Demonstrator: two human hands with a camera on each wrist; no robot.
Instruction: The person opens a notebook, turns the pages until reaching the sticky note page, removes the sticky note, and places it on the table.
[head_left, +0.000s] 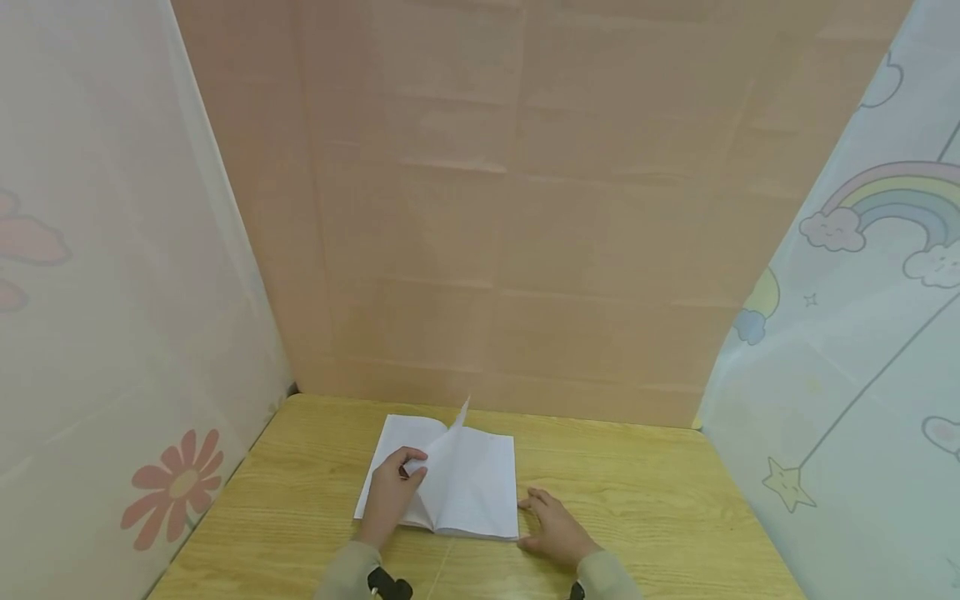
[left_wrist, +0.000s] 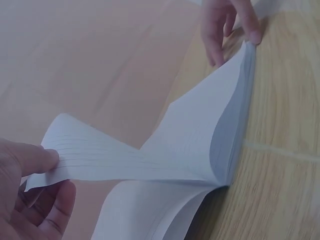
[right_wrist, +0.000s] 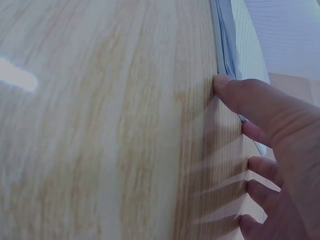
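Note:
An open notebook (head_left: 483,487) with white lined pages lies on the wooden table. My left hand (head_left: 392,493) pinches a raised page (left_wrist: 110,155) between thumb and fingers. In the left wrist view that page curves up from the spine, above the left-hand pages (left_wrist: 135,210). My right hand (head_left: 557,528) rests at the notebook's right edge. Its thumb (right_wrist: 250,97) touches the near right corner, while the other fingers, spread and slightly bent, rest on the tabletop beside the edge.
The light wood table (head_left: 637,500) extends to both sides of the notebook. A tan sheet (head_left: 495,208) hangs behind it. Patterned white curtains stand at the left (head_left: 97,350) and right (head_left: 847,375).

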